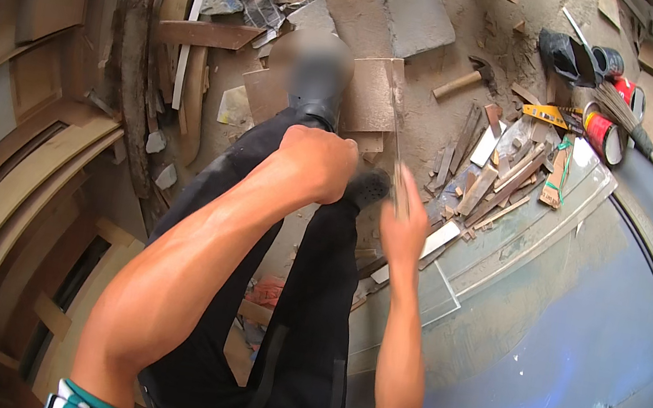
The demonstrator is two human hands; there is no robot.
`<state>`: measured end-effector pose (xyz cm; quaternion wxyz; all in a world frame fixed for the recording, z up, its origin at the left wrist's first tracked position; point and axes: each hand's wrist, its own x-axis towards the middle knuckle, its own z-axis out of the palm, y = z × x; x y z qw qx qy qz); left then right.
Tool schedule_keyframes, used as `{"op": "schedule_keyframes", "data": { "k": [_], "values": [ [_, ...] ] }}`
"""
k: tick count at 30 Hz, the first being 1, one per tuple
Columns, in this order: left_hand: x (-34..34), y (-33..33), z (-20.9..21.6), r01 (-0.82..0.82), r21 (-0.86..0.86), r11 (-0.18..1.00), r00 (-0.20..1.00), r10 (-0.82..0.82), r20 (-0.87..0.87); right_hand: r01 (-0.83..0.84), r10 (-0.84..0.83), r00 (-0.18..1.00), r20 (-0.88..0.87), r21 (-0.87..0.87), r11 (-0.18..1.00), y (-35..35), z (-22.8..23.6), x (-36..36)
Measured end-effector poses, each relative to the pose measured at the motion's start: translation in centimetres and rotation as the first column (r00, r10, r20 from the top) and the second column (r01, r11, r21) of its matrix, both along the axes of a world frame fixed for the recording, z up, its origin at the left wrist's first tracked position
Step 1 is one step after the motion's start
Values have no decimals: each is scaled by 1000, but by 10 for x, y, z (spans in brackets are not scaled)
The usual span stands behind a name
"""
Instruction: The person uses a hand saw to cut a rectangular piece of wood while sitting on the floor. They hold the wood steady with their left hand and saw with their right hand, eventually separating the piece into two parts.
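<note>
My left hand [318,160] is closed in a fist over the lower part of my dark trouser leg. What it holds, if anything, is hidden. My right hand [404,224] grips the near end of a long, thin, dark blade-like tool [398,117], seen almost edge-on. That tool reaches forward along the right edge of a brown board [372,97] on the ground. My left shoe [316,84], partly blurred, rests on or just over the board. Close to my right hand is my other dark shoe [369,187], which has holes in its top.
To the right lie a hammer [461,83], several wood offcuts [508,176] and a yellow level [549,114]. Beyond are red cans [601,134], a brush [623,113] and a large glass sheet [545,321]. A grey slab [417,22] lies ahead; wooden frames [12,216] stand left.
</note>
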<state>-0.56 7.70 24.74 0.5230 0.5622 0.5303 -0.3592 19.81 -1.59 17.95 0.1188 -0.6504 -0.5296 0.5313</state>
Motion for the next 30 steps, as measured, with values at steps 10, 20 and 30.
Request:
{"op": "schedule_keyframes", "data": {
  "k": [10,20,30],
  "values": [
    [19,-42,-34,-21,44,999,997,18,77,60,-58,997,47,-28,998,40,-97,8],
    [44,-43,-24,-48,67,997,991,39,128,47,-47,999,24,22,999,42,-108,19],
    [32,-34,-9,-153,102,983,985,144,94,-60,65,997,-44,104,993,-41,-5,35]
  ]
}}
